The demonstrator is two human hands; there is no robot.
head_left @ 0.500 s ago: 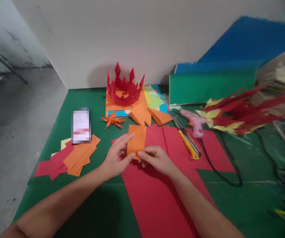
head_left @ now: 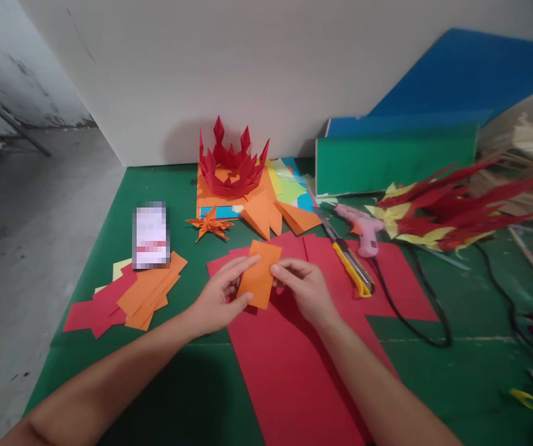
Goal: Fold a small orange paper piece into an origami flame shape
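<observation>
Both my hands hold a small orange paper rectangle (head_left: pixel 260 274) just above the red paper sheets (head_left: pixel 294 365) on the green table (head_left: pixel 187 384). My left hand (head_left: pixel 220 297) pinches its left edge, index finger on top and thumb at the lower corner. My right hand (head_left: pixel 304 288) grips its right edge with curled fingers. The rectangle is tilted, its top leaning to the right.
A pile of cut orange and red strips (head_left: pixel 129 297) lies at left, beside a phone (head_left: pixel 151 235). A red paper crown (head_left: pixel 231 162), an orange paper star (head_left: pixel 210 224), a yellow utility knife (head_left: pixel 352 267), a pink glue gun (head_left: pixel 363 227) with its black cord, and red-yellow paper flowers (head_left: pixel 447 207) lie beyond and to the right.
The orange rectangle has been turned and tilted. My right hand moved from its lower edge up to its right edge; my left index finger now lies across its top.
</observation>
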